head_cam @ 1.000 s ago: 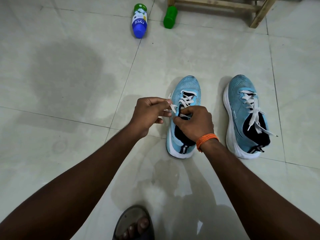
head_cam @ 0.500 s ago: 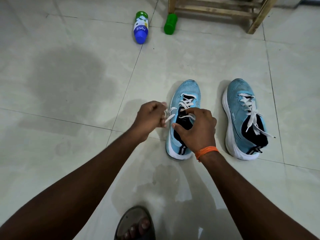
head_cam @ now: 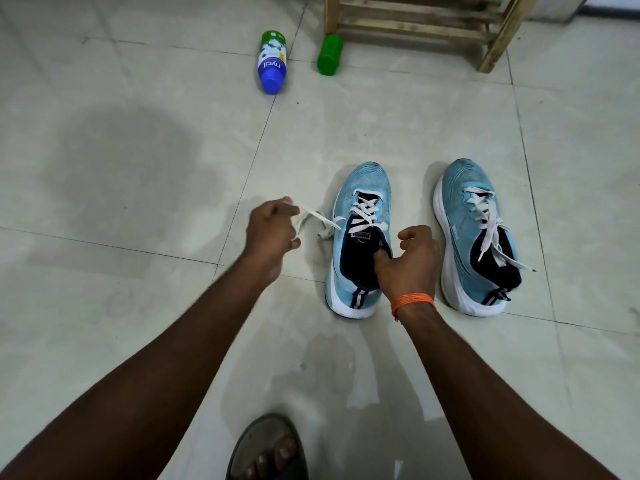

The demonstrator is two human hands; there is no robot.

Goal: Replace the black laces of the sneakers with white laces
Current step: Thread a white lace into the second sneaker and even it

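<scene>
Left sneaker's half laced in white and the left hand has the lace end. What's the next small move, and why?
Probably keep drawing the white lace out sideways with the left hand until it is snug. It hangs slack beside the left sneaker, which the right hand steadies at the collar; the upper eyelets look unlaced.

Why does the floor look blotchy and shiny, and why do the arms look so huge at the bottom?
Head view: the tiled floor carries a soft dark shadow at upper left and pale glossy reflections near the sandalled foot; the wide-angle lens swells the forearms toward the bottom edge and bends the tile lines; the left hand and its white lace look slightly smeared, while the sneakers stay fairly sharp.
</scene>
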